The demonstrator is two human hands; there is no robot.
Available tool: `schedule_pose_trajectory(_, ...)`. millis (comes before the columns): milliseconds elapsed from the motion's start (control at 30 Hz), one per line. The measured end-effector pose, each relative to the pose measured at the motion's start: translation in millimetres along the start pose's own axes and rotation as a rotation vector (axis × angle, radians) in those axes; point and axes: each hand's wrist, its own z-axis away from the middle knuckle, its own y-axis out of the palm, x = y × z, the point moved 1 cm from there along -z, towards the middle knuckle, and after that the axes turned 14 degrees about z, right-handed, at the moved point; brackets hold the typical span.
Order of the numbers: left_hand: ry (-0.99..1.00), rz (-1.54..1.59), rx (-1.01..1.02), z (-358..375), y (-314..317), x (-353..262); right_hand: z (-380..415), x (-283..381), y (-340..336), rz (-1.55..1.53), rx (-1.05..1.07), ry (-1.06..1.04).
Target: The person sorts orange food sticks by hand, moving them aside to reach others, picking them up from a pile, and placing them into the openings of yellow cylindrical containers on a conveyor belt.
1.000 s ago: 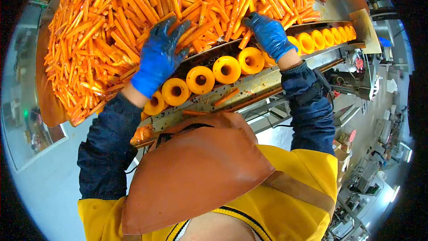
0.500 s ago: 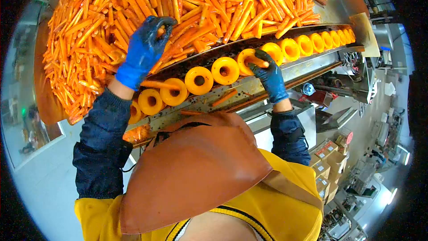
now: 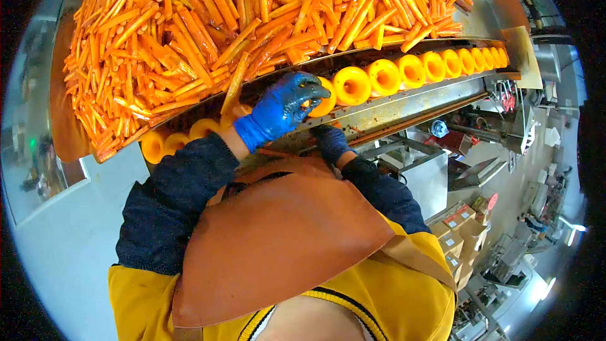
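My left hand (image 3: 285, 106), in a blue glove with dark-smeared fingers, is curled at the side of a yellow ring-shaped cup (image 3: 327, 98). A bit of orange shows between its fingers, but what they hold is not clear. Lower down, my right hand (image 3: 332, 143), in a dark blue glove, reaches onto the metal ledge (image 3: 372, 111) below the row of cups; its fingertips are partly hidden. A long orange stick (image 3: 235, 83) leans up beside my left wrist. Its lower end is behind the forearm.
A large heap of glossy orange sticks (image 3: 208, 25) fills the metal tray behind the cups. More yellow cups (image 3: 385, 77) run in a line to the right, and several (image 3: 153, 146) stand at left. Cardboard boxes (image 3: 464, 233) are stacked on the floor at right.
My left hand has come down from the heap and right to the cups. My right hand, which held an orange stick at a cup, has dropped down and left to the ledge.
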Motion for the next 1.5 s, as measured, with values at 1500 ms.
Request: schedule_pose_trajectory(1500, -0.419, 0.057, -0.464, 138.9, -89.4, -20.1, -8.0, 110.5, -175.3, -0.208, -0.318, -0.335)
